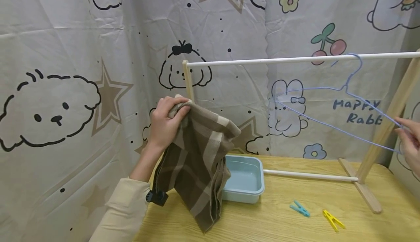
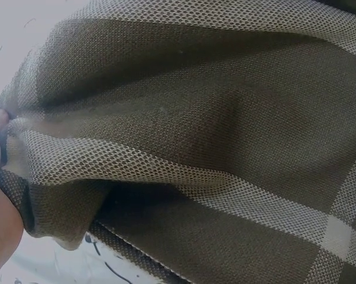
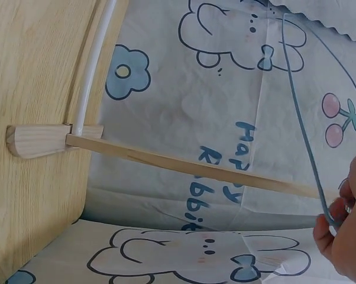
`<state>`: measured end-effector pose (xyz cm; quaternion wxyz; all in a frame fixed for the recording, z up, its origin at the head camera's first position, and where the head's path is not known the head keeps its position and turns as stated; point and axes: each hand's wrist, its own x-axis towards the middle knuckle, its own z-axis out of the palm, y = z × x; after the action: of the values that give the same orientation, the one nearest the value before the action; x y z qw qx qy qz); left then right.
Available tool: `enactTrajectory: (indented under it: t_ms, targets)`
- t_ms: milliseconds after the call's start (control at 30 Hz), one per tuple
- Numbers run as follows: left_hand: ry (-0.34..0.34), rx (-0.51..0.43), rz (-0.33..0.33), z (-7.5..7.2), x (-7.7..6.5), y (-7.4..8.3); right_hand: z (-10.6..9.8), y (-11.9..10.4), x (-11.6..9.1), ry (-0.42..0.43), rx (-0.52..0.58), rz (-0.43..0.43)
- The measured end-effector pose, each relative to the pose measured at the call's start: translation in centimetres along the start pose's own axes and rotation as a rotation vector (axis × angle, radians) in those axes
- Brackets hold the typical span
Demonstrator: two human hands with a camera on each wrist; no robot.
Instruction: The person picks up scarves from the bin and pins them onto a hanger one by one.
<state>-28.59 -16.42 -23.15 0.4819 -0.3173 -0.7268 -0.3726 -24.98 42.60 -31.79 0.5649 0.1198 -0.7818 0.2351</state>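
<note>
Folds of a brown and cream checked cloth [image 1: 203, 143] hang from my left hand [image 1: 166, 119], which pinches its top edge between thumb and fingers. In the left wrist view the cloth [image 2: 225, 118] fills most of the picture. A blue wire hanger [image 1: 328, 87] hooks over the white rail [image 1: 262, 60] of a wooden rack. At the far right, my right hand [image 1: 410, 143] grips the hanger's right corner, and the hanger tilts. The right wrist view shows the fingers of the right hand [image 3: 349, 225] curled round the hanger's end [image 3: 305, 142].
Behind the cloth stands a light blue plastic basin [image 1: 244, 176] on the wooden table [image 1: 262, 223]. A blue clothes peg [image 1: 300, 209] and a yellow clothes peg [image 1: 333, 220] lie near the front. The rack's right post [image 1: 390, 129] rises from a wooden foot [image 1: 361, 187].
</note>
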Motion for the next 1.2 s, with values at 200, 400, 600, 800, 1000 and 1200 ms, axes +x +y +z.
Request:
enactTrajectory:
  t_ms: [200,400,600,800,1000,1200]
  targets:
    - [0.013,-0.026,-0.026,0.0,0.0,0.3,-0.3,-0.6,0.3,0.000,-0.025,0.001]
    - [0.015,-0.047,-0.055,-0.3,0.6,1.4,-0.6,-1.6,0.9,0.016,-0.058,0.045]
    - [0.051,-0.070,-0.009,-0.7,1.9,3.2,-1.1,-3.1,1.9,-0.015,-0.032,0.090]
    - [0.065,-0.097,0.005,-0.8,2.9,4.5,-1.6,-4.4,2.0,0.017,-0.040,0.048]
    - [0.041,-0.110,-0.016,0.0,2.9,5.6,-1.4,-5.3,0.8,0.052,0.080,-0.035]
    - [0.020,-0.139,-0.027,1.1,2.4,6.4,-0.5,-6.8,-0.4,0.051,0.170,-0.114]
